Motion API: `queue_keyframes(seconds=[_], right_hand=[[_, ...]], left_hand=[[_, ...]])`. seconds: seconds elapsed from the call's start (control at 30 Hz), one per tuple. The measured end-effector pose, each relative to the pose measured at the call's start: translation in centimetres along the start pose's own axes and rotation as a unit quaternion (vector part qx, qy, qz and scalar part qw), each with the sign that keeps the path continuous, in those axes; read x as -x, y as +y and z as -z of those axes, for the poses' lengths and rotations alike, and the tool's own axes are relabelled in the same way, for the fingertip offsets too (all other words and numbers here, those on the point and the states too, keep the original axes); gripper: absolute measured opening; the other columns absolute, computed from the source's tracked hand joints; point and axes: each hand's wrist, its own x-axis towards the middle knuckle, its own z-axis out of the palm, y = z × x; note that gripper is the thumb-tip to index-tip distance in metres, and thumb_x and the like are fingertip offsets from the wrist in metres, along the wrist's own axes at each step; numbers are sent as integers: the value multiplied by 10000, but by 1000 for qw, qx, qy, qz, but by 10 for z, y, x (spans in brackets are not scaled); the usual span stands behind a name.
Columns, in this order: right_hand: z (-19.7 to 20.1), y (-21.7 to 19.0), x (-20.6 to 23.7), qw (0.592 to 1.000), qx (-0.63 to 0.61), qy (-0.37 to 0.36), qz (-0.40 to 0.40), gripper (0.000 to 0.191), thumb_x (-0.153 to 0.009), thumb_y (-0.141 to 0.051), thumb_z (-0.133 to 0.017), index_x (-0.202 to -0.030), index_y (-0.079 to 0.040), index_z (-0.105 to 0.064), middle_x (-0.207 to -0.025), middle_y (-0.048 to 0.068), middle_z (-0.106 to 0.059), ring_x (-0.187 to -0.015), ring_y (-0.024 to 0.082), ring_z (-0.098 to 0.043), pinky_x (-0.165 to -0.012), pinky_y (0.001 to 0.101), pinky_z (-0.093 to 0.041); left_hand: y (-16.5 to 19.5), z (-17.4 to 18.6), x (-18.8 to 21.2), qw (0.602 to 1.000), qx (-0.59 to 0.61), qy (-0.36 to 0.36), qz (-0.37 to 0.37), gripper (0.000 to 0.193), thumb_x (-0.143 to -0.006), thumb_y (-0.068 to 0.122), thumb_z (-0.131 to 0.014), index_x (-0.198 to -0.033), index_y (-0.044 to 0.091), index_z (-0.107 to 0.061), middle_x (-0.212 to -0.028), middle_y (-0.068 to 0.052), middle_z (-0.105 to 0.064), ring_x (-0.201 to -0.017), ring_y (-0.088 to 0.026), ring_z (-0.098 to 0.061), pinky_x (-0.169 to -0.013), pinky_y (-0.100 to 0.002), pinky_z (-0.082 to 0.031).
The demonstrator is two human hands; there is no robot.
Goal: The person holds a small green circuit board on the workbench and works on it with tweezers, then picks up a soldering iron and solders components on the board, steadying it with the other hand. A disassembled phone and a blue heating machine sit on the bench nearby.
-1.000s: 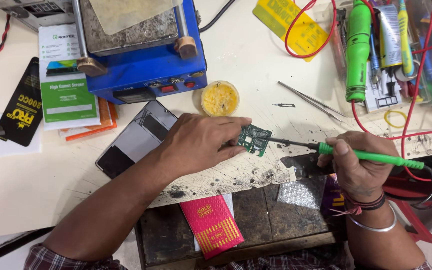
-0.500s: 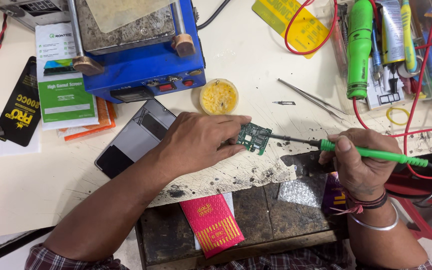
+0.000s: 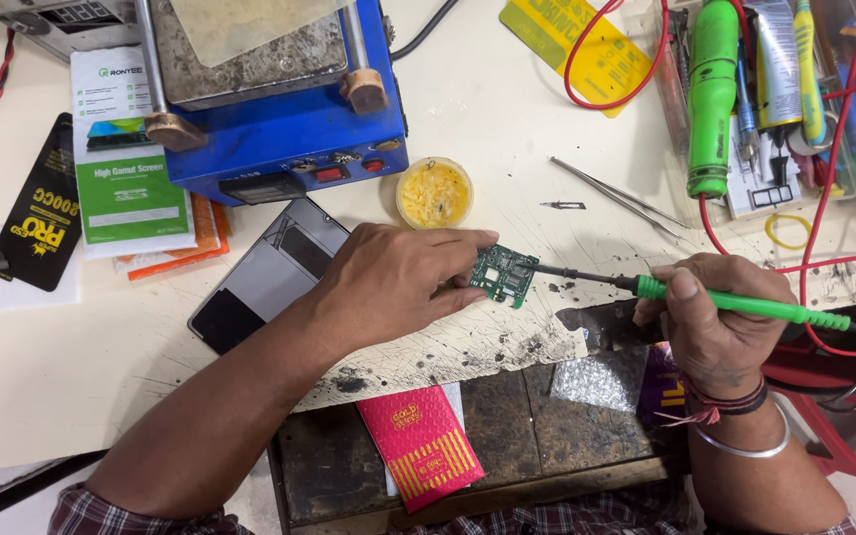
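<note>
Left hand (image 3: 398, 282) fingers pinch small green circuit board (image 3: 503, 273) flat near bench front edge, right hand (image 3: 710, 322) fingers closed round green-handled soldering iron (image 3: 705, 297), tip touching board's right edge.

The pale, scorched worktop (image 3: 468, 119) carried a blue heating machine (image 3: 279, 119) at the back, with a small round tub of yellow paste (image 3: 434, 193) just beside it. A dark phone screen (image 3: 269, 272) lay near the front edge, metal tweezers (image 3: 616, 198) to the right, a green circuit board (image 3: 503, 274) between them, and printed packets (image 3: 126, 168) at the left.
</note>
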Motion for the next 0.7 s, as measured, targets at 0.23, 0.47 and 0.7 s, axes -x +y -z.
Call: queue_keyframes(seconds=[0.23, 0.47, 0.7], right_hand=[[-1, 1, 0, 1000, 11, -5, 5, 270, -1097, -127, -667, -924, 79, -643, -727, 133, -657, -536, 159, -647, -481, 265, -538], [-1, 1, -1, 1000, 20, -11, 16, 245, -1093, -143, -669, -966, 64, -640, -733, 135, -664, -536, 157, -650, -482, 263, -544], [0, -3, -2, 998, 45, -37, 21, 269, -1078, -163, -667, -920, 51, -634, -688, 133, -655, -490, 147, -644, -442, 243, -508]], left_hand=[[0, -1, 0, 1000, 2, 11, -12, 310, -836, 308, -811, -803, 47, -646, -1278, 13, -729, -813, -170, -760, -683, -360, -613], [0, -2, -1, 1000, 5, 9, -5, 300, -832, 311, -811, -808, 53, -660, -1260, 15, -737, -763, -155, -754, -658, -357, -615], [-1, -4, -1, 1000, 10, 3, 1, 300, -834, 319, -811, -811, 58, -666, -1257, 12, -740, -722, -141, -752, -640, -350, -615]])
